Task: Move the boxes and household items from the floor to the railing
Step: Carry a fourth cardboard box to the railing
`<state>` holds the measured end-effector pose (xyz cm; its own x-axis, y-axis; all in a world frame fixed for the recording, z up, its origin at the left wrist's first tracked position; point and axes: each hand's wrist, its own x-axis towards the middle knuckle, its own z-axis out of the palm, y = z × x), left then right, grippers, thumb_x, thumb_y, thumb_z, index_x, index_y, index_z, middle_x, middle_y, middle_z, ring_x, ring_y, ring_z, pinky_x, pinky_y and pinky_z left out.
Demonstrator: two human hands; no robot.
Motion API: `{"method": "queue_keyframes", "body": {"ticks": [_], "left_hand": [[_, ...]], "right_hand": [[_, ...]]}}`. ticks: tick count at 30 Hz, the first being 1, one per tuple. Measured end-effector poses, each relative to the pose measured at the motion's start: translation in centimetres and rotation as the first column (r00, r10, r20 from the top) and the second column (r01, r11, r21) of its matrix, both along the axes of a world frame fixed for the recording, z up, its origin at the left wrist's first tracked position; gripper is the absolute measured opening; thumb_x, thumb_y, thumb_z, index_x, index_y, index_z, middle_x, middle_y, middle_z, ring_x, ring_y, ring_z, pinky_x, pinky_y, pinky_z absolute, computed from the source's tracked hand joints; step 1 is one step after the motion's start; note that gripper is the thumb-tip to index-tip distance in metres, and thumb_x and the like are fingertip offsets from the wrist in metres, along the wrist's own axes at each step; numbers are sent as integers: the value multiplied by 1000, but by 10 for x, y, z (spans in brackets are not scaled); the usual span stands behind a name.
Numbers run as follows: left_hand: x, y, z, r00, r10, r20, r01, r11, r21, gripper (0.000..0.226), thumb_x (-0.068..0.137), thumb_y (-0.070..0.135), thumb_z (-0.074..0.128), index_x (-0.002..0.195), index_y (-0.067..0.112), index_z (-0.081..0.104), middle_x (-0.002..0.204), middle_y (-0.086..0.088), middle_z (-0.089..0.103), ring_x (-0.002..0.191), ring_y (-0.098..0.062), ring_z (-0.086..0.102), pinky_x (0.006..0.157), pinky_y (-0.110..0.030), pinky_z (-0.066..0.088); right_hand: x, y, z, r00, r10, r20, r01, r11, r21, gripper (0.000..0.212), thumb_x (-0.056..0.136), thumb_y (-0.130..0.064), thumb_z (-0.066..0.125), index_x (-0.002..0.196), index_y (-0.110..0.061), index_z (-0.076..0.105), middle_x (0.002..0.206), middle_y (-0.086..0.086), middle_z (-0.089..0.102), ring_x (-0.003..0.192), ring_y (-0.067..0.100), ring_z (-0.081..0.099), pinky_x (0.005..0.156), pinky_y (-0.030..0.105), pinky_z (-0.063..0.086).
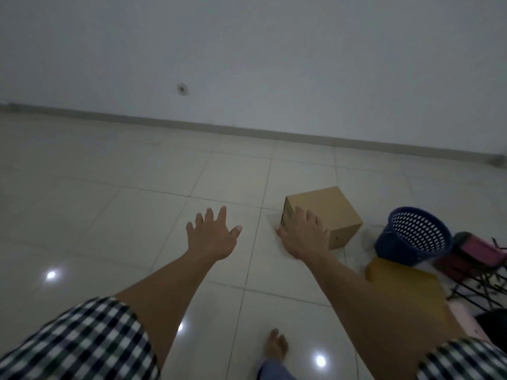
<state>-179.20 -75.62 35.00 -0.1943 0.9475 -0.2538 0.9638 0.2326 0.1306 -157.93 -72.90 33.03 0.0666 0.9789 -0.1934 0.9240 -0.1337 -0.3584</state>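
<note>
A small cardboard box (332, 208) is seen standing on the tiled floor (131, 204), right of centre and well short of the wall (247, 50). Its near left corner is covered by the right hand (303, 238), whose fingers are laid loosely over the top edge with the thumb spread out to the left; no closed grip is shown. The left hand (212, 237) is held apart from the box, to its left, with all fingers splayed and nothing held. Just right of the box a blue perforated basket (411, 238) is placed, and a flat yellow-brown package (406, 282) lies in front of the basket. A pink and dark red item (477, 252) is seen beside the basket, at the frame's right edge.
</note>
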Motion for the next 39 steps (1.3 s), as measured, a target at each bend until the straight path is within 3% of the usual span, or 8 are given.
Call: {"method": "queue_keyframes", "body": {"ticks": [16, 24, 30, 39], "left_hand": [[89, 252, -26, 986, -167, 21, 168, 982, -82, 77, 96, 68, 24, 159, 28, 4, 166, -10, 6, 152, -35, 7, 120, -54, 11], [134, 370, -64, 937, -350, 19, 350, 929, -118, 77, 96, 70, 25, 159, 29, 6, 166, -10, 9, 150, -35, 11, 119, -55, 14], [165, 469, -104, 837, -547, 12, 539, 820, -191, 76, 97, 67, 24, 159, 28, 3, 166, -10, 6, 151, -36, 10, 119, -55, 13], [202, 569, -174, 673, -739, 35, 705, 627, -331, 75, 98, 62, 31, 159, 28, 3, 166, -9, 4, 151, -34, 8, 120, -53, 12]], "right_hand": [[92, 213, -26, 986, -165, 7, 165, 984, -66, 82, 93, -64, 46, 157, -20, 18, 163, 9, 21, 150, 32, 17, 116, 59, 21], [127, 281, -59, 941, -336, 29, 337, 933, -128, 82, 94, -64, 47, 157, -20, 17, 162, 10, 23, 149, 34, 18, 116, 58, 21], [145, 341, -95, 840, -543, 18, 532, 816, -227, 82, 96, -63, 42, 158, -19, 12, 164, 10, 18, 150, 34, 15, 118, 59, 20], [143, 380, -163, 586, -810, 30, 744, 523, -416, 82, 95, -63, 47, 159, -23, 13, 166, 8, 15, 152, 32, 15, 118, 59, 21]]}}
